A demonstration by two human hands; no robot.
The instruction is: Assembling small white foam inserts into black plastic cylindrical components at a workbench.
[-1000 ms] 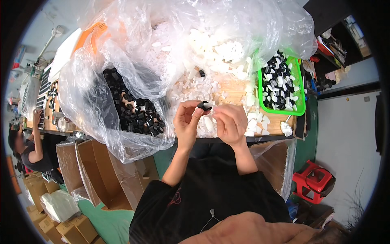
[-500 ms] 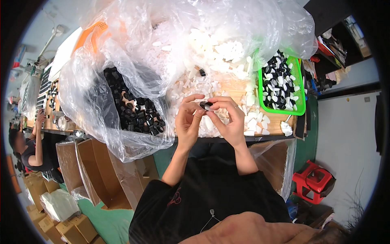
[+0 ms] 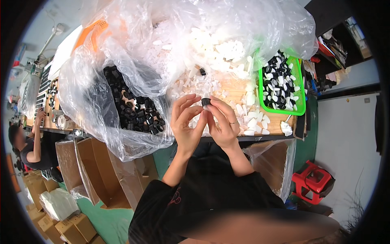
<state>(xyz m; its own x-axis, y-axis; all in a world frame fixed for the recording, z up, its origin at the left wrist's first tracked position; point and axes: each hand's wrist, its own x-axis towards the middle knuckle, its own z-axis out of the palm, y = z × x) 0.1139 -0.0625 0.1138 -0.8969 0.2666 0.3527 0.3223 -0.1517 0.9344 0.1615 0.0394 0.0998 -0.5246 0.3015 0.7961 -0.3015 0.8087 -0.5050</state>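
Both hands meet over the near edge of the table around a small black cap. My left hand is closed in a pinch on the cap's left side, its thumb pointing up below it. From the right, my right hand, with a ring on one finger, pinches the same cap. The cap's ribbed side faces me. Whether a white piece sits in it is hidden by the fingers. Loose white translucent plastic pieces lie on the table beside and behind my hands.
To the left, a clear plastic bag lies open around many black caps. A green basket at the right holds black and white pieces. Open cardboard boxes stand below the table. A red stool and, far left, another person are visible.
The black cap has been tipped between my fingers, from showing its end to showing its side. Both hands have shifted slightly, with the fingertips closer around it.
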